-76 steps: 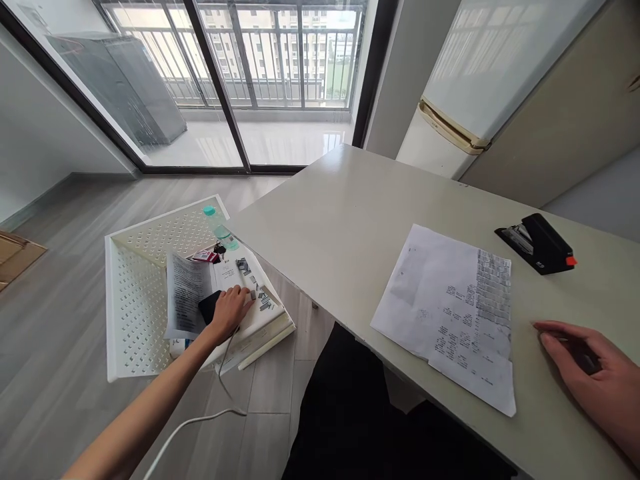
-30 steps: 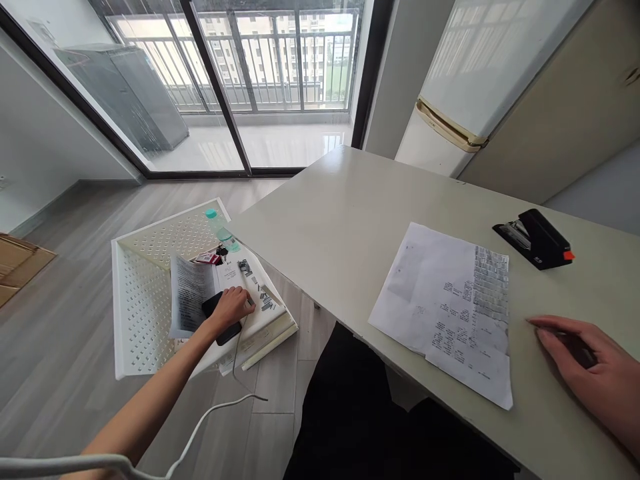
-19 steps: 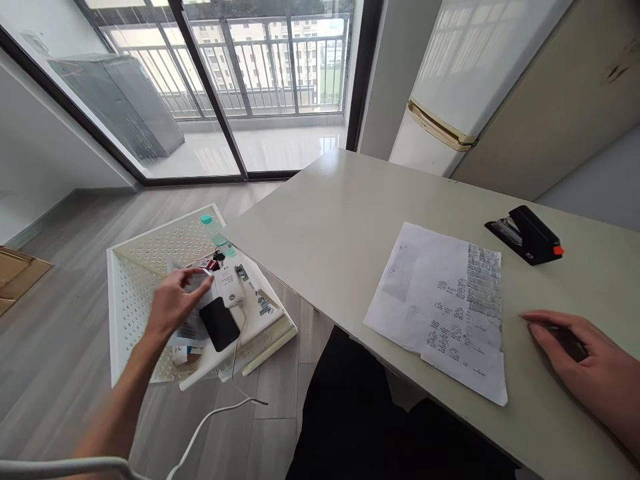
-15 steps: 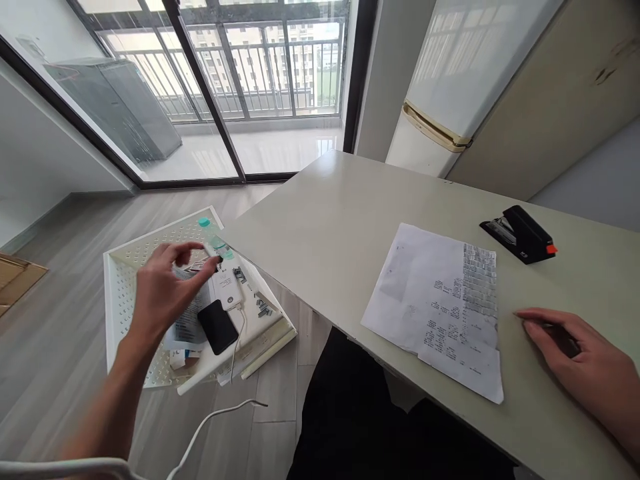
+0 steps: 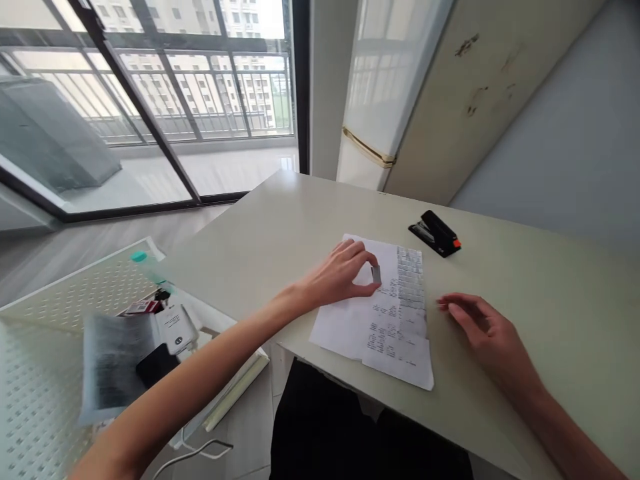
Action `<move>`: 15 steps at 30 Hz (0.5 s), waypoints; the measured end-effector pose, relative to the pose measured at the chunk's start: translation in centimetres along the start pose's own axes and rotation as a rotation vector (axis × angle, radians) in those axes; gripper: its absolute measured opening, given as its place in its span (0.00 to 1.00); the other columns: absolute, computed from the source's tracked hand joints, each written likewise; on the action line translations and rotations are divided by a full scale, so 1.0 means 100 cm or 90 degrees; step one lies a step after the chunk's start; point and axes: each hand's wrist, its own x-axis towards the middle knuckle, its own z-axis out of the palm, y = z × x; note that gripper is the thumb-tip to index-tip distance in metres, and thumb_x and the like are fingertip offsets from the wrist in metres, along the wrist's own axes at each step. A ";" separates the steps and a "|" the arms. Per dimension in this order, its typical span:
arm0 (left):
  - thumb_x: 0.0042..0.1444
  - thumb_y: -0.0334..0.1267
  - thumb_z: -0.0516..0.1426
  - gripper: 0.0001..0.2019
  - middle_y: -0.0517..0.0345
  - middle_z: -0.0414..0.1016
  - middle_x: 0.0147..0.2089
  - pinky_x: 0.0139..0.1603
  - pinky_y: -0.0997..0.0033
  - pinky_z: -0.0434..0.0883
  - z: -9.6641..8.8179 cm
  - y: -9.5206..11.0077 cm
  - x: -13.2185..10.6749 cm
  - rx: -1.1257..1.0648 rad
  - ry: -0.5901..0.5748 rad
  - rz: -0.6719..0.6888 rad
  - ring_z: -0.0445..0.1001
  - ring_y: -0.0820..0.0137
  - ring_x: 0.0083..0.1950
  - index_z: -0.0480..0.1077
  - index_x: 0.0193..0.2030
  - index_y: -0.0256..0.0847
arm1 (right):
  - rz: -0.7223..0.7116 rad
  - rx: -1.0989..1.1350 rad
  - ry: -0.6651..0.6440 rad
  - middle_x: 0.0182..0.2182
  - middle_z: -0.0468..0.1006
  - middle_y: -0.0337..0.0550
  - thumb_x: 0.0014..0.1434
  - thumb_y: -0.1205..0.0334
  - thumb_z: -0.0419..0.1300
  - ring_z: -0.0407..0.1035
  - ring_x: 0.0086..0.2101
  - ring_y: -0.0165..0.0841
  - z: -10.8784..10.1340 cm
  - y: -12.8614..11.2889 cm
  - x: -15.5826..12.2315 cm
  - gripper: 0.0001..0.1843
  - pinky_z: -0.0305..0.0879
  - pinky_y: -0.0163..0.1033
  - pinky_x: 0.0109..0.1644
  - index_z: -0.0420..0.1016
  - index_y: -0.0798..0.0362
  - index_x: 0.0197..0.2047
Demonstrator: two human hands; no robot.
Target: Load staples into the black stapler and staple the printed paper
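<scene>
My left hand (image 5: 350, 272) reaches across the table above the printed sheets of paper (image 5: 345, 327). Between its thumb and index finger is pinched a short grey strip of staples (image 5: 377, 275). To the right of the paper, my right hand (image 5: 485, 330) rests over the tabletop, loosely curled. Its thumb and index finger lie close together but apart, with nothing seen in them. A black stapler (image 5: 436, 235) with an orange-red tab stands on the table beyond the paper, tilted open at its left end.
The pale table (image 5: 260, 247) reaches back towards a white fridge (image 5: 373, 100). At lower left, a white perforated basket (image 5: 45, 373) holds a white power bank (image 5: 176, 328), a black phone (image 5: 155, 365), a plastic packet (image 5: 113, 367) and a bottle with a green cap (image 5: 139, 257).
My left hand has moved right, from over the basket to above the paper, bringing the strip of staples. The view has turned right; my right hand stays beside the paper.
</scene>
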 end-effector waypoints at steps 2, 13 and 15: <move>0.67 0.46 0.64 0.15 0.50 0.75 0.48 0.56 0.61 0.72 0.012 0.015 0.022 -0.007 -0.003 0.051 0.71 0.60 0.50 0.73 0.53 0.37 | 0.035 0.155 -0.022 0.49 0.85 0.44 0.61 0.42 0.68 0.79 0.49 0.40 0.009 -0.020 -0.003 0.20 0.75 0.44 0.58 0.81 0.47 0.49; 0.72 0.55 0.57 0.29 0.54 0.73 0.43 0.52 0.58 0.72 -0.023 0.022 -0.022 0.077 0.132 -0.092 0.73 0.61 0.47 0.62 0.71 0.42 | 0.350 0.612 -0.115 0.38 0.79 0.42 0.62 0.66 0.66 0.76 0.36 0.30 0.016 -0.051 0.036 0.07 0.82 0.29 0.39 0.82 0.51 0.44; 0.73 0.48 0.56 0.19 0.58 0.70 0.39 0.49 0.62 0.72 -0.058 0.002 -0.077 0.157 0.249 -0.246 0.72 0.65 0.41 0.69 0.64 0.43 | 0.329 0.551 -0.140 0.37 0.76 0.41 0.60 0.63 0.69 0.73 0.36 0.30 0.011 -0.040 0.038 0.09 0.80 0.28 0.35 0.82 0.50 0.45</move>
